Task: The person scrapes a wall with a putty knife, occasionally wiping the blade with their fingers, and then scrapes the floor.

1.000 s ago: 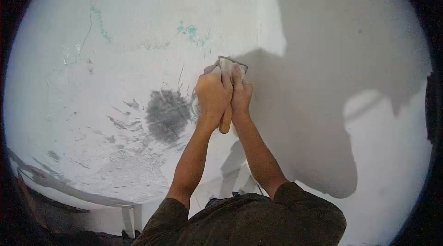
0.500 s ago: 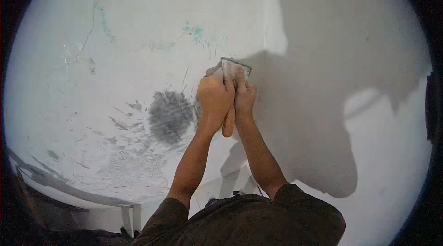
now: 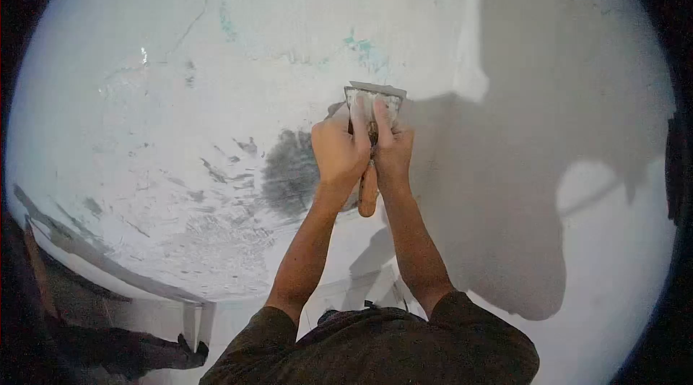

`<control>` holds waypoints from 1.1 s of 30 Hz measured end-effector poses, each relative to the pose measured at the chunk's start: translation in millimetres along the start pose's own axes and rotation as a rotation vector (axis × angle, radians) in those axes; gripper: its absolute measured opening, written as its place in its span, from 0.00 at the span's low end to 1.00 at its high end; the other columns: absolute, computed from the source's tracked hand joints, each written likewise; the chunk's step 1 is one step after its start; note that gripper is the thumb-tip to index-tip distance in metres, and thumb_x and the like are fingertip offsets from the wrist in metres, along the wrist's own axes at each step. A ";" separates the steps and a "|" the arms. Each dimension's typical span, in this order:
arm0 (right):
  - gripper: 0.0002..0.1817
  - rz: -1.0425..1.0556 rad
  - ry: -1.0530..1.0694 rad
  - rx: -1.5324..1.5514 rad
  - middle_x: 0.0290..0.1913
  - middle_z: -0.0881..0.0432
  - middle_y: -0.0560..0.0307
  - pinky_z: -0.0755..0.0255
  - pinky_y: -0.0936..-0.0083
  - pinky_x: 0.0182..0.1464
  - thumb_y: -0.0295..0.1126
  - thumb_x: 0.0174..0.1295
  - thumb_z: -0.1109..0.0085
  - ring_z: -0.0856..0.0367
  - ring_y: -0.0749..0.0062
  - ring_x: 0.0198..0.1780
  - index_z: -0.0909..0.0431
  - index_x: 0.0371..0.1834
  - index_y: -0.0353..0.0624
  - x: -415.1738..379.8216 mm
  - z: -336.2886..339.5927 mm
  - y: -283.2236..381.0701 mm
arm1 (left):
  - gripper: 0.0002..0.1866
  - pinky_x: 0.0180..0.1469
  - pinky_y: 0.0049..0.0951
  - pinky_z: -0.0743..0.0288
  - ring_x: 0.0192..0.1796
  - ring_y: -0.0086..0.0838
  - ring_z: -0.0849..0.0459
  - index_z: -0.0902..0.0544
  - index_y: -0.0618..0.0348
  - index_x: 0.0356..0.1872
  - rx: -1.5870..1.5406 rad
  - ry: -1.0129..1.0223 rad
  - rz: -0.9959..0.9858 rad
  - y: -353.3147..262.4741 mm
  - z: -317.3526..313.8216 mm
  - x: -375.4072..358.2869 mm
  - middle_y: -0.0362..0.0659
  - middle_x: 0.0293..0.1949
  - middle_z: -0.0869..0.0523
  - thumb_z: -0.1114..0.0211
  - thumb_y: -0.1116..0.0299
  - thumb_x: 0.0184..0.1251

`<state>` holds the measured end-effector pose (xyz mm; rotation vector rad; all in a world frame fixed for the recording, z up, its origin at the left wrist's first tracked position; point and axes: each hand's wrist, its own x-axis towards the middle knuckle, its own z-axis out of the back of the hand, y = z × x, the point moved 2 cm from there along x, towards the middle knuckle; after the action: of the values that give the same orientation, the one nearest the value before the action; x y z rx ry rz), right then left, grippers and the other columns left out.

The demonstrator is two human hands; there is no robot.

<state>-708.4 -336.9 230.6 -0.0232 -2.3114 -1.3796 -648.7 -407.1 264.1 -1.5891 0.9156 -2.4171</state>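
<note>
We press a scraper [image 3: 375, 100] flat against the white wall [image 3: 180, 81] with both hands clamped on it.

Our left hand [image 3: 338, 152] and right hand [image 3: 393, 149] sit side by side, touching, each closed around the scraper with a forefinger stretched up onto its blade. The blade lies against the wall just above our knuckles, its top edge close under some green flecks [image 3: 361, 49], and the wooden handle [image 3: 368, 197] sticks out below between our wrists. A dark grey patch [image 3: 289, 172] marks the wall just left of our left hand. Our shadow [image 3: 520, 190] falls across the wall on the right.
</note>
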 end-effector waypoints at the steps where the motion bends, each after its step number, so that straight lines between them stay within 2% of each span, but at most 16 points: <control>1: 0.18 0.004 0.022 -0.007 0.34 0.16 0.58 0.28 0.76 0.37 0.40 0.68 0.46 0.23 0.79 0.35 0.18 0.37 0.33 -1.3 -2.2 2.0 | 0.20 0.25 0.39 0.33 0.19 0.46 0.27 0.24 0.68 0.24 0.000 0.002 0.018 -2.1 4.3 0.3 0.56 0.18 0.24 0.48 0.61 0.71; 3: 0.17 0.010 0.049 -0.013 0.35 0.16 0.57 0.28 0.76 0.38 0.39 0.68 0.46 0.22 0.79 0.35 0.18 0.38 0.33 -5.3 -5.6 5.4 | 0.18 0.25 0.40 0.31 0.21 0.51 0.22 0.23 0.68 0.26 0.002 -0.001 0.036 -5.1 11.2 -1.4 0.56 0.19 0.23 0.48 0.63 0.71; 5: 0.16 0.051 0.055 0.017 0.35 0.16 0.58 0.29 0.77 0.37 0.37 0.68 0.47 0.23 0.80 0.35 0.18 0.39 0.33 -8.2 -8.1 4.9 | 0.18 0.25 0.37 0.32 0.17 0.41 0.25 0.24 0.68 0.26 -0.070 0.014 0.083 -2.8 15.1 -4.4 0.54 0.17 0.24 0.48 0.63 0.72; 6: 0.16 0.048 0.060 0.018 0.35 0.16 0.58 0.29 0.77 0.37 0.37 0.68 0.47 0.23 0.80 0.35 0.18 0.39 0.33 -8.7 -8.3 2.8 | 0.18 0.25 0.37 0.32 0.17 0.41 0.25 0.24 0.68 0.26 -0.067 0.010 0.086 -2.6 15.7 -5.2 0.54 0.17 0.24 0.48 0.63 0.72; 8: 0.15 0.103 0.102 0.060 0.34 0.17 0.59 0.29 0.78 0.36 0.36 0.69 0.47 0.24 0.82 0.34 0.19 0.39 0.33 -8.5 -7.3 3.6 | 0.19 0.24 0.33 0.34 0.17 0.27 0.31 0.25 0.69 0.25 -0.243 -0.055 0.035 -6.9 16.5 -5.6 0.51 0.14 0.27 0.48 0.63 0.73; 9: 0.15 0.101 0.108 0.066 0.34 0.17 0.59 0.29 0.78 0.36 0.36 0.69 0.47 0.24 0.82 0.34 0.19 0.39 0.33 -9.2 -7.4 5.0 | 0.19 0.24 0.33 0.34 0.17 0.27 0.31 0.25 0.69 0.25 -0.236 -0.059 0.034 -6.4 17.6 -6.5 0.51 0.14 0.27 0.48 0.63 0.73; 11: 0.14 0.098 0.111 0.038 0.33 0.18 0.61 0.30 0.79 0.35 0.36 0.69 0.47 0.25 0.83 0.34 0.19 0.39 0.34 -12.5 -9.1 9.0 | 0.23 0.22 0.32 0.43 0.22 0.18 0.37 0.30 0.70 0.20 -0.292 -0.011 0.122 -1.5 21.1 -8.6 0.43 0.14 0.31 0.48 0.62 0.74; 14: 0.14 0.107 0.174 0.017 0.33 0.18 0.63 0.31 0.81 0.34 0.36 0.69 0.47 0.25 0.83 0.33 0.19 0.40 0.35 -18.0 -11.5 20.1 | 0.19 0.23 0.30 0.38 0.21 0.20 0.37 0.26 0.70 0.27 -0.182 0.063 0.176 9.2 30.1 -13.0 0.46 0.14 0.32 0.48 0.62 0.73; 17: 0.15 0.223 0.091 0.001 0.31 0.19 0.63 0.31 0.80 0.33 0.38 0.69 0.47 0.27 0.83 0.31 0.19 0.39 0.34 -13.3 -28.8 11.8 | 0.20 0.22 0.32 0.40 0.21 0.20 0.37 0.26 0.71 0.26 -0.239 -0.058 0.098 -2.2 40.4 -5.1 0.46 0.14 0.31 0.48 0.63 0.73; 21: 0.16 0.275 0.115 0.045 0.29 0.20 0.63 0.32 0.79 0.33 0.38 0.69 0.47 0.29 0.83 0.30 0.20 0.39 0.33 0.0 -56.3 11.8 | 0.20 0.23 0.35 0.39 0.18 0.30 0.34 0.26 0.71 0.23 -0.140 -0.124 0.025 8.2 50.9 16.8 0.55 0.16 0.28 0.47 0.63 0.72; 22: 0.16 0.248 0.094 0.001 0.29 0.21 0.63 0.32 0.78 0.34 0.39 0.69 0.47 0.29 0.83 0.31 0.21 0.38 0.33 -1.1 -61.0 18.1 | 0.20 0.24 0.31 0.40 0.22 0.21 0.38 0.28 0.71 0.24 -0.075 -0.123 -0.001 13.2 52.0 20.9 0.45 0.14 0.31 0.48 0.63 0.73; 25: 0.18 0.125 0.118 -0.078 0.26 0.22 0.62 0.33 0.77 0.33 0.40 0.69 0.47 0.30 0.83 0.31 0.21 0.34 0.32 1.2 -64.6 19.2 | 0.20 0.23 0.32 0.40 0.21 0.23 0.37 0.28 0.71 0.23 -0.153 -0.137 0.082 12.9 50.8 26.5 0.47 0.14 0.31 0.48 0.63 0.73; 27: 0.20 0.287 0.032 0.000 0.23 0.24 0.64 0.36 0.78 0.29 0.42 0.69 0.46 0.32 0.85 0.28 0.22 0.29 0.32 -3.0 -68.2 23.4 | 0.21 0.23 0.34 0.40 0.20 0.24 0.37 0.28 0.71 0.23 -0.067 -0.159 0.006 16.5 52.2 25.8 0.49 0.14 0.31 0.47 0.62 0.72; 30: 0.21 0.253 0.038 0.025 0.20 0.26 0.67 0.38 0.78 0.27 0.41 0.69 0.47 0.34 0.86 0.26 0.24 0.24 0.34 3.2 -69.7 17.3 | 0.22 0.22 0.35 0.40 0.19 0.25 0.37 0.28 0.72 0.22 -0.029 -0.202 -0.067 10.8 51.2 30.2 0.51 0.14 0.30 0.47 0.62 0.72; 32: 0.21 0.256 0.024 0.036 0.20 0.26 0.67 0.38 0.78 0.27 0.40 0.69 0.47 0.34 0.87 0.26 0.24 0.24 0.34 3.8 -69.4 19.5 | 0.23 0.21 0.38 0.39 0.14 0.41 0.31 0.28 0.72 0.18 -0.015 -0.185 -0.028 3.7 54.7 34.4 0.59 0.14 0.27 0.45 0.64 0.70; 33: 0.21 0.219 0.019 -0.012 0.21 0.26 0.67 0.38 0.78 0.27 0.40 0.69 0.47 0.34 0.87 0.27 0.24 0.24 0.34 -0.2 -69.3 27.2 | 0.23 0.21 0.38 0.39 0.14 0.41 0.31 0.28 0.72 0.18 -0.014 -0.185 -0.022 3.3 56.1 33.8 0.59 0.14 0.27 0.45 0.64 0.70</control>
<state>-676.6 -381.5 281.0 -0.2575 -2.2097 -1.2772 -616.0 -447.1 304.6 -1.8004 0.8872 -2.2348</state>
